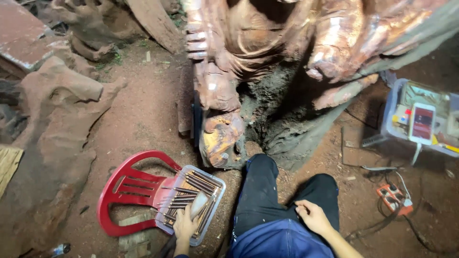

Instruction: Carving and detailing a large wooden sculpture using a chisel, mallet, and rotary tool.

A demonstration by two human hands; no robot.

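A: Quickly, left hand [185, 225]?
B: Down in the clear plastic tray [217, 200], fingers spread loosely over the tools, resting on a pale wooden handle [197, 204]. Not clamped; touching, maybe starting to curl. Hard to say more.

A: Tray location?
B: On the seat of a red plastic chair [125, 188] lying tipped on the ground, just left of the person's knee [260, 167]. Full of dark carving chisels [198, 184], laid roughly parallel.

A: Long axis of the handle?
B: Runs from the palm up and slightly right, away from the body. Lies directly under the fingertips, tip end pointing toward the carving. Chisels around it angled across, mostly left to right and somewhat down.

A: Nearer hand?
B: Left, clearly. Already on it. Right hand [313, 217] well apart, resting on the right thigh, fingers loosely curled, holding nothing.

A: Surface?
B: Bare reddish dirt floor [148, 110], dusty, scattered chips.

A: Room?
B: Rough workshop, dim. Big reddish wood sculpture [248, 52] straight ahead, folds and a carved hand visible, grey cloth [306, 129] draped at its base. Raw root chunk [52, 124] at left. At right, a grey crate [389, 114] with a phone [422, 123] on top, screen lit red. Orange power strip [394, 197] with cables on the ground near the right leg.
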